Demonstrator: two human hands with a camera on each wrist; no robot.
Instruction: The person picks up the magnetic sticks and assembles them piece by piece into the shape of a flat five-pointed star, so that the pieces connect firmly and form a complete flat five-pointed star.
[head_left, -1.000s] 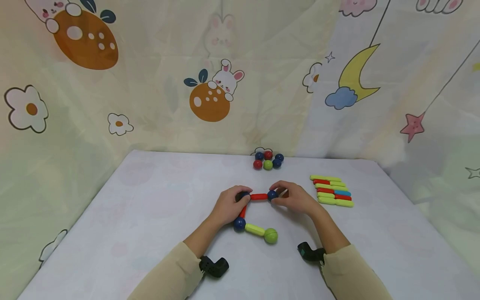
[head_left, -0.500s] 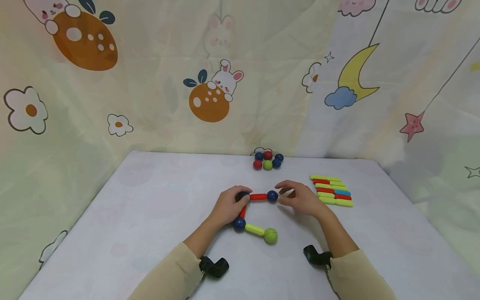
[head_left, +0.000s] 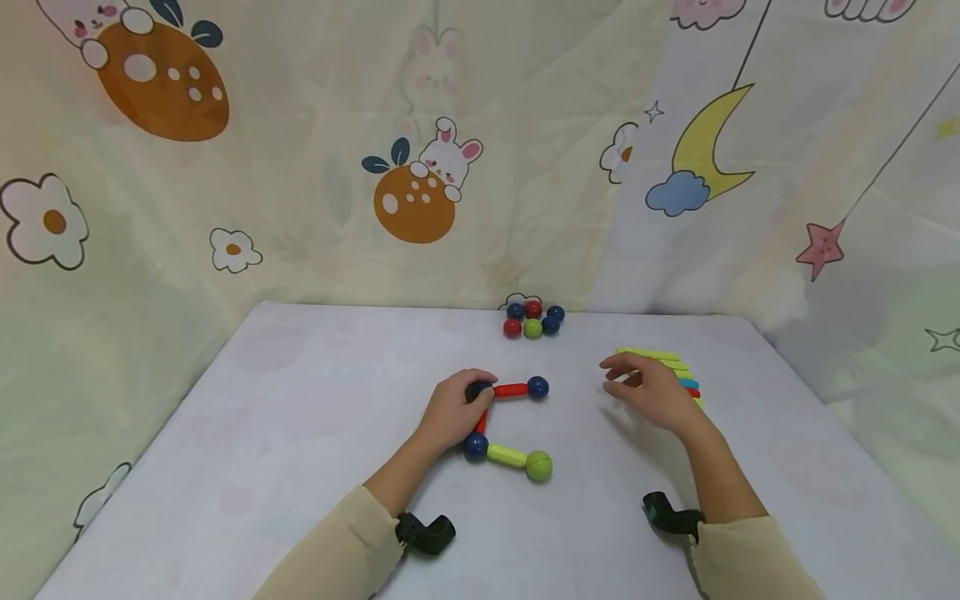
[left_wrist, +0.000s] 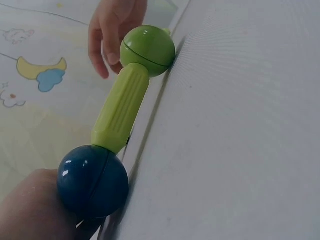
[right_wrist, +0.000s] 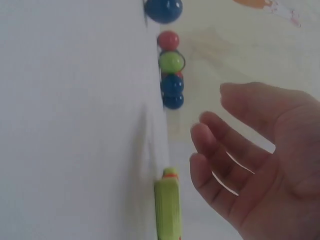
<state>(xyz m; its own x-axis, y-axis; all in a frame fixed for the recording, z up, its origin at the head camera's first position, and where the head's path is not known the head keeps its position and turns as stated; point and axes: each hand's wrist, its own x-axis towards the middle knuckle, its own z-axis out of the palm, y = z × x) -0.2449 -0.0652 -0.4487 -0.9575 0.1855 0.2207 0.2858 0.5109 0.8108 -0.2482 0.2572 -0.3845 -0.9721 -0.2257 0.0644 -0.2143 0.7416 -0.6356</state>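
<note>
Head view: the right hand (head_left: 651, 392) has let go of the dark blue plastic ball (head_left: 537, 387) at the end of the short red plastic rod (head_left: 512, 389) and moved away to the right, where it now hovers with fingers loosely spread, holding nothing, over the row of green, red and blue plastic rods (head_left: 678, 372) near the table's right side. The ball stays joined to the rod on its own, so that joint seems done, and the chain looks ready for another piece. The left hand (head_left: 452, 410) curls over the dark ball at the chain's upper left corner, pinning it down; from there the chain runs down to a second blue ball (head_left: 475, 446), a lime green ribbed rod (head_left: 507, 456) and a lime green ball (head_left: 538, 465). A cluster of spare red, blue and green balls (head_left: 532, 320) sits at the far edge of the pale white-clothed table (head_left: 262, 433). Cartoon-printed fabric with rabbits, moon and star (head_left: 420, 179) hangs behind and around it.
</note>
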